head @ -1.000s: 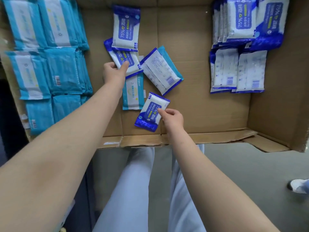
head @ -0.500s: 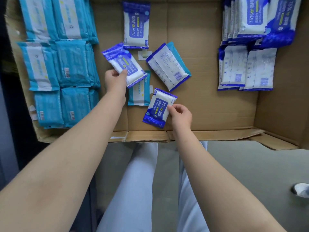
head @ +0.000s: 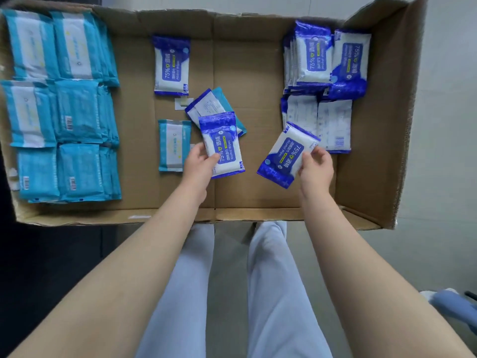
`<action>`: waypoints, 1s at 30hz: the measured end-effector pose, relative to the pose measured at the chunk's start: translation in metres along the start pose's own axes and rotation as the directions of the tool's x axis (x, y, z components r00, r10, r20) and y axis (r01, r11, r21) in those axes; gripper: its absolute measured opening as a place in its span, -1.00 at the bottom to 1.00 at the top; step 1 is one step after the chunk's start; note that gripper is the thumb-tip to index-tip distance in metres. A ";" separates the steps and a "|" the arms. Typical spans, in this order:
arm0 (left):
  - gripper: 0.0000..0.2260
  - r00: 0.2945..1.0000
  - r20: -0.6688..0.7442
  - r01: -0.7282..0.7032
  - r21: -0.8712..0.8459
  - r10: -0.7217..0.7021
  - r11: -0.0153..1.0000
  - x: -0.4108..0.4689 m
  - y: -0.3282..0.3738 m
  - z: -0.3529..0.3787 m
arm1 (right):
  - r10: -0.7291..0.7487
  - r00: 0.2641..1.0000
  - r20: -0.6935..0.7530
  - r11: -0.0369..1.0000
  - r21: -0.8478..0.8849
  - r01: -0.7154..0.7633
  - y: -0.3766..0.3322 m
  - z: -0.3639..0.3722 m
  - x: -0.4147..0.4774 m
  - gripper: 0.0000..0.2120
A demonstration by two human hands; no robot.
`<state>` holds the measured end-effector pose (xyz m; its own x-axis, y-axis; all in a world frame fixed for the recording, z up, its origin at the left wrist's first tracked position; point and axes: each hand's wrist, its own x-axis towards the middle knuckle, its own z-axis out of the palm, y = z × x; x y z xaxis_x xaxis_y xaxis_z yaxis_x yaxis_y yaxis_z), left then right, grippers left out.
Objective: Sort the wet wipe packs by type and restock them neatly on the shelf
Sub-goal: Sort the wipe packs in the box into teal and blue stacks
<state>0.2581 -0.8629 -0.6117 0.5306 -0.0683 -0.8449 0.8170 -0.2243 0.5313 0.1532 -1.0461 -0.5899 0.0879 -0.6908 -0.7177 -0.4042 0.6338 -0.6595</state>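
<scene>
Fingers of left hand around upright alcohol pack, fingers of right hand around tilted alcohol pack.

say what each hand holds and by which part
Left hand grips a dark blue and white alcohol wipe pack by its lower left edge; right hand pinches a second such pack at its right edge.

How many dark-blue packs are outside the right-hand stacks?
4: left-hand pack, right-hand pack, flat pack by the back wall, face-down pack on a teal pack; others possibly hidden.
</scene>
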 end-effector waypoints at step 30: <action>-0.53 0.956 0.236 -0.254 0.383 0.172 0.888 0.038 0.019 0.124 | -0.461 0.887 -0.023 0.794 -0.457 0.401 -0.041 -0.016 0.093 -0.74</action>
<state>0.2660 -0.9902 -0.6413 0.5944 -0.3336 -0.7317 0.5042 -0.5543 0.6623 0.1630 -1.1422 -0.6264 0.2429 -0.9131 -0.3275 -0.7015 0.0679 -0.7094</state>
